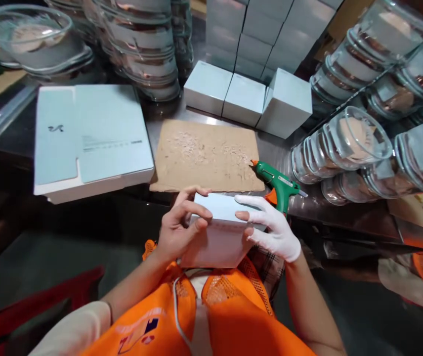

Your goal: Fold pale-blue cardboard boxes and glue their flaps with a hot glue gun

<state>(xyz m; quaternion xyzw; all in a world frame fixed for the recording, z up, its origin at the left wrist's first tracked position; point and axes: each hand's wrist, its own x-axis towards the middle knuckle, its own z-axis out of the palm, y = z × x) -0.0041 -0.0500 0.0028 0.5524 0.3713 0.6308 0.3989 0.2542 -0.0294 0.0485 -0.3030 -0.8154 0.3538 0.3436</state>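
Both hands gripped a small pale-blue cardboard box (221, 232) at the table's near edge. The bare left hand (180, 225) pressed curled fingers on its top; the white-gloved right hand (273, 230) held its right side with spread fingers. A green glue gun (278, 184) lay just behind.

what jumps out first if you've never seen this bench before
Dead centre, the left hand and the white-gloved right hand clasp a small pale box between them, close to an orange vest. Just right of them a green glue gun rests with its orange tip on a glue-smeared cardboard sheet. Stacks of glass bowls crowd the right side, and a pile of flat box blanks lies at left.
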